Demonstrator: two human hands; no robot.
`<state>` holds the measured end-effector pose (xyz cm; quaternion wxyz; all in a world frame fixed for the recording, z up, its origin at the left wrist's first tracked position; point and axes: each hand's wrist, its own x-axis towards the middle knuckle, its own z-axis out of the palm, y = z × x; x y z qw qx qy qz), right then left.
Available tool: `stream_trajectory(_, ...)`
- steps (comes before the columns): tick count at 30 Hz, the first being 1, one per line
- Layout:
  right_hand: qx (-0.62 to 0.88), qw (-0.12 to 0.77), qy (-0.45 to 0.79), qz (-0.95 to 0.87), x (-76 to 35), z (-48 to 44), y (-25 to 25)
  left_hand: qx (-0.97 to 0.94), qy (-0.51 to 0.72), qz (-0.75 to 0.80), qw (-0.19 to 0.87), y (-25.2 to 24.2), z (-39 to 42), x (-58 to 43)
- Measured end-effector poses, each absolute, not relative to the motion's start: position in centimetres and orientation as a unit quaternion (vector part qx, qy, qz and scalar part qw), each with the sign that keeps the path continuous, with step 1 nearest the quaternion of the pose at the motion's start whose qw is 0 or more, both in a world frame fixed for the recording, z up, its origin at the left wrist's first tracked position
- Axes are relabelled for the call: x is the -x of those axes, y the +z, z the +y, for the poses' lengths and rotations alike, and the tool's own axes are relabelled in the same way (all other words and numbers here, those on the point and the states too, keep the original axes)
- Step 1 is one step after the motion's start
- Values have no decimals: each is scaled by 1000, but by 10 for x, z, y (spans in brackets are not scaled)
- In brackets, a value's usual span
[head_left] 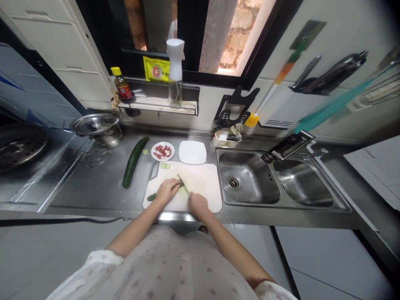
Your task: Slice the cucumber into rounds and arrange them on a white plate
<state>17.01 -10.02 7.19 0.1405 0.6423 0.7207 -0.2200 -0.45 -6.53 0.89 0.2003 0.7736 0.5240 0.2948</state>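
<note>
Steel pot [96, 125] with its lid on sits at the left of the counter, and a whole cucumber [134, 161] lies to its right. On the white cutting board [204, 183] at centre, the left hand [167, 191] curls its fingers down over a cucumber piece [152, 196], gripping it. Just right of it, the right hand [197, 204] is closed round the handle of a knife [183, 185], whose blade rests against the piece. A few slices [165, 166] lie at the board's upper left. A double sink [250, 183] fills the right

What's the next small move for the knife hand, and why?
Probably press the knife down for one more slice: its blade lies across the cucumber piece that the left hand pins on the cutting board, and the right hand holds its handle.
</note>
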Motion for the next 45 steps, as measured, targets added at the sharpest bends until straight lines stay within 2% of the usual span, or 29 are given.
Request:
stream_trajectory(10, -637, 126, -225, 726, -150, -72, 74, -776, 289, 525, 198, 11, -65, 5)
stream_trajectory(15, -645, 113, -221, 722, -154, -81, 72, -770, 297, 528, 201, 12, -66, 5)
stream_trajectory(32, -641, 154, -231, 715, -188, -122, 73, -766, 303, 528, 205, 8, -63, 5)
stream_trajectory(45, -649, 129, -243, 710, -195, -124, 78, -756, 292, 542, 224, 11, -64, 4)
